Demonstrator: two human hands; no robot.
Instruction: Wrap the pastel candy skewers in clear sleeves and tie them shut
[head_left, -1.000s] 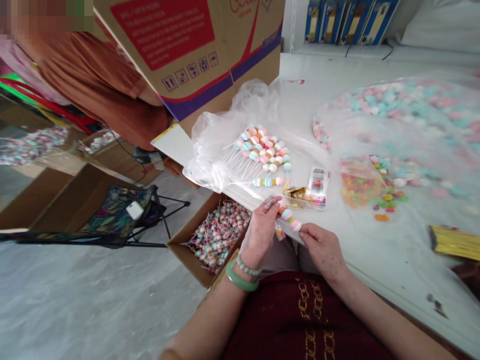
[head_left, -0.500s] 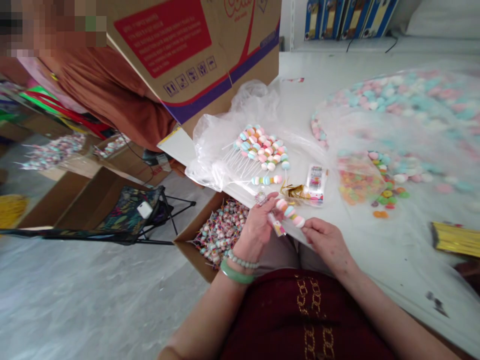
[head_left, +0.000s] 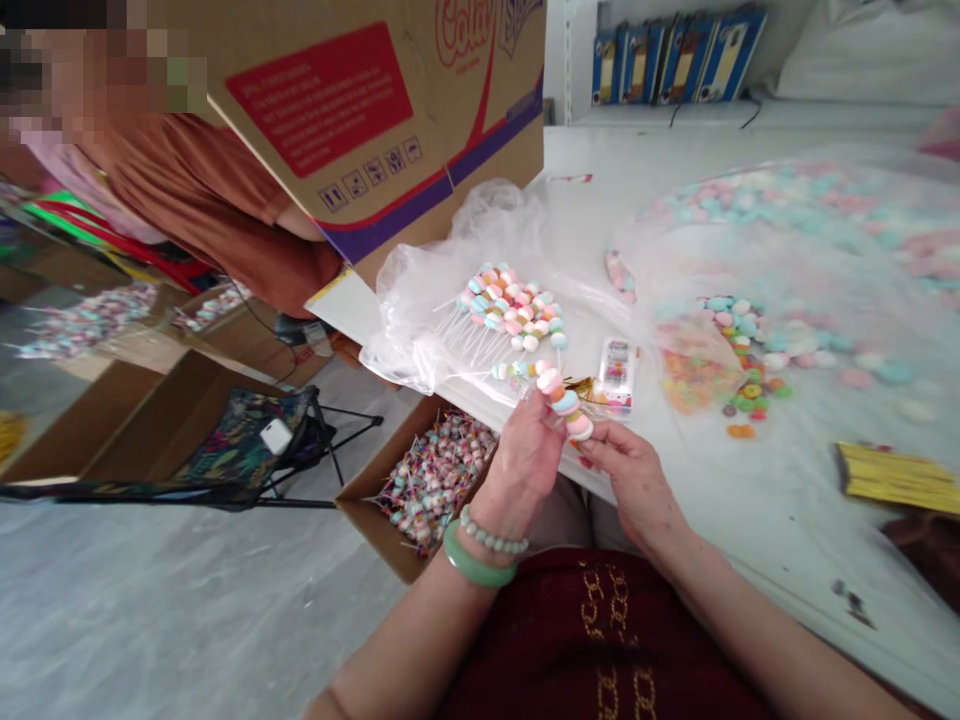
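My left hand (head_left: 529, 450), with a green bangle and a bead bracelet at the wrist, is closed round a marshmallow candy skewer (head_left: 565, 403). Pink, white and blue marshmallows show along the skewer. At its lower end my right hand (head_left: 630, 475) pinches with thumb and fingers; the exact grip is partly hidden. Just beyond the hands lie a row of finished candy skewers (head_left: 514, 305) with white sticks, gold twist ties (head_left: 581, 387) and a stack of small printed clear bags (head_left: 616, 375).
An open carton of wrapped candy skewers (head_left: 435, 480) stands below the table edge. Loose fruit gummies (head_left: 754, 392) and a big bag of marshmallows (head_left: 817, 215) lie to the right. A large cardboard box (head_left: 420, 210) and a co-worker's sleeve (head_left: 225, 220) are at the left.
The skewer has moved slightly left and up with my left hand, and my right hand has come closer to its lower end. The printed bag seen under the skewer before is now hidden.
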